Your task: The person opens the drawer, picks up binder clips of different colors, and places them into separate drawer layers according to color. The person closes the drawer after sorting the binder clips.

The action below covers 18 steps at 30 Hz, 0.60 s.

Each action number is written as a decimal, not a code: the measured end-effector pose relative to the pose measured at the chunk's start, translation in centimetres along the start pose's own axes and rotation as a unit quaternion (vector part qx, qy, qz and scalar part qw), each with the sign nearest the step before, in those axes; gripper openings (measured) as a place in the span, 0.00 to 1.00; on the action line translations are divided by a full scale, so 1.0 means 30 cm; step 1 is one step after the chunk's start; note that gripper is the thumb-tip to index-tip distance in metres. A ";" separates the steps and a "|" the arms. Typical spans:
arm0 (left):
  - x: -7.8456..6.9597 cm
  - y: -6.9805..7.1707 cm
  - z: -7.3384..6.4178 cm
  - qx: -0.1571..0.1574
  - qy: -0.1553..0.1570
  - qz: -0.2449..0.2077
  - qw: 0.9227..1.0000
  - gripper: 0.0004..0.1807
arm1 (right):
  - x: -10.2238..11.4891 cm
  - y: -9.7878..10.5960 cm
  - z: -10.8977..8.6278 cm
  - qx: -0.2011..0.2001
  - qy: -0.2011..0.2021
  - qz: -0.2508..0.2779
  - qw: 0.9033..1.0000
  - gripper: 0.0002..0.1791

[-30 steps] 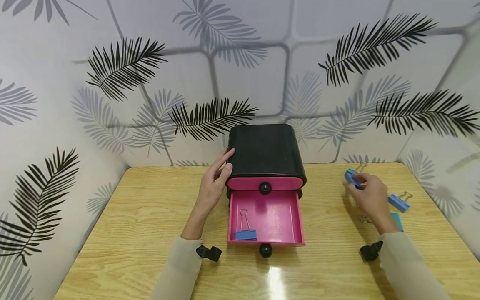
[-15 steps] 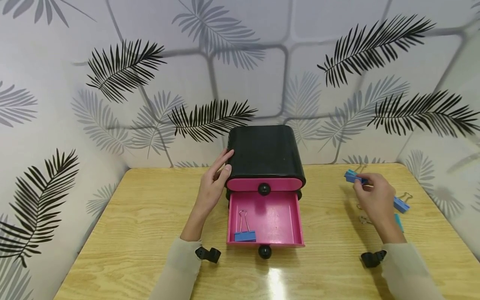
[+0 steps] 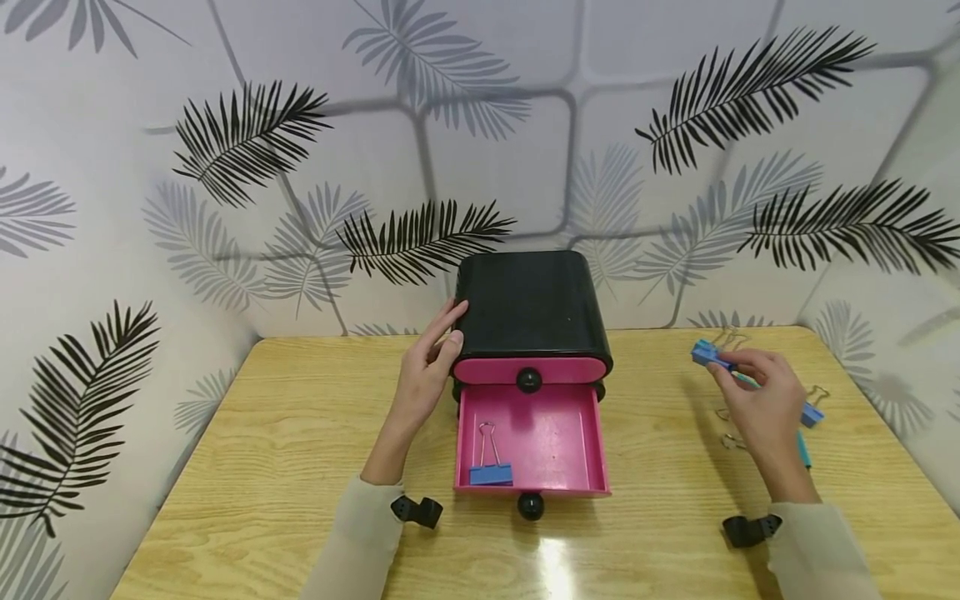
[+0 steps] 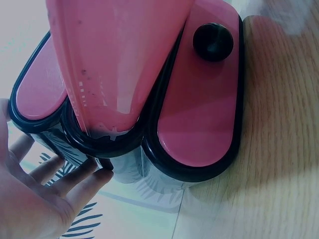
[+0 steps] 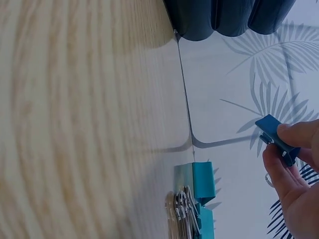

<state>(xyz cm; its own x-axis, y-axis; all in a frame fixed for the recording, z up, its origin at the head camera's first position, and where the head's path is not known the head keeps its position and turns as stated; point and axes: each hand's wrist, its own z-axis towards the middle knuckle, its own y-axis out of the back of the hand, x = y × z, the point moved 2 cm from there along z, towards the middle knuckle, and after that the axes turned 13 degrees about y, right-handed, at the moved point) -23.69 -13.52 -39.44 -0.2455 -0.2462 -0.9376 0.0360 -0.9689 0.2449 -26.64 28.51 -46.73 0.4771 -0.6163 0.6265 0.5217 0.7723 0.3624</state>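
Observation:
My right hand [image 3: 768, 408] pinches a blue binder clip [image 3: 707, 353] between thumb and fingers at the right of the table. In the right wrist view that binder clip [image 5: 275, 133] hangs above the tabletop, apart from the teal clips [image 5: 203, 181] below. My left hand [image 3: 422, 371] rests against the left side of a black drawer unit [image 3: 528, 304], fingers fairly straight. The unit's pink middle drawer [image 3: 558, 433] is pulled out, and a blue binder clip [image 3: 491, 474] with wire handles up lies at its front left.
Partly behind my right hand lie a blue clip [image 3: 812, 415] and a teal clip [image 3: 803, 450]. A patterned wall [image 3: 495, 167] stands right behind the table [image 3: 300, 433]. The open drawer's black knob [image 3: 531, 506] juts toward me.
My right hand has drawn slightly right and toward me, turning the blue binder clip and bringing it off the table. The left hand and drawer unit stay put.

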 end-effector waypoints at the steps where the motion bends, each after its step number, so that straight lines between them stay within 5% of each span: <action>1: 0.000 -0.001 0.000 0.000 0.000 0.000 1.000 0.26 | 0.000 0.001 -0.002 -0.001 -0.004 0.005 1.000 0.10; 9: 0.002 -0.001 0.000 -0.002 -0.002 0.002 1.000 0.26 | 0.006 0.013 -0.009 -0.032 -0.006 0.032 0.999 0.12; 18: 0.005 0.002 0.001 -0.002 -0.003 0.003 1.000 0.25 | 0.005 0.011 -0.018 -0.007 -0.019 0.058 0.998 0.13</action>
<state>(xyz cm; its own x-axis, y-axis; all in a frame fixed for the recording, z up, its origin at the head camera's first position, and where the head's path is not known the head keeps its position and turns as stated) -23.77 -13.61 -39.56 -0.2513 -0.2526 -0.9344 0.0413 -0.9673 0.2504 -26.03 28.60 -46.88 0.5083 -0.5163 0.6892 0.4744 0.8358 0.2763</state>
